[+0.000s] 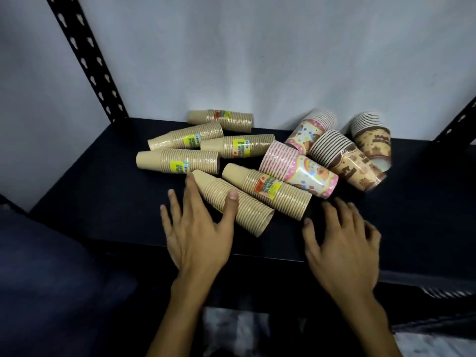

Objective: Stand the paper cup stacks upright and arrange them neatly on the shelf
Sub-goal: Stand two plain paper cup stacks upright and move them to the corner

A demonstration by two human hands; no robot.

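Note:
Several wrapped paper cup stacks lie on their sides on the dark shelf [103, 202]. Plain brown stacks fill the middle, among them the nearest brown stack [247, 212] and a labelled one [273, 191] beside it. To the right lie two pink patterned stacks [301, 173] and two brown patterned stacks [347, 158]. My left hand [198, 233] is spread over the shelf's front, its thumb resting on the nearest brown stack and its fingers at the stack's narrow end. My right hand [342, 240] hovers with fingers spread just in front of the pile, holding nothing.
A pale wall [257, 60] backs the shelf. Black perforated uprights stand at the back left [87, 60] and right [458, 122]. The shelf's left part and far right part are bare dark surface. A lower level shows dimly below the front edge.

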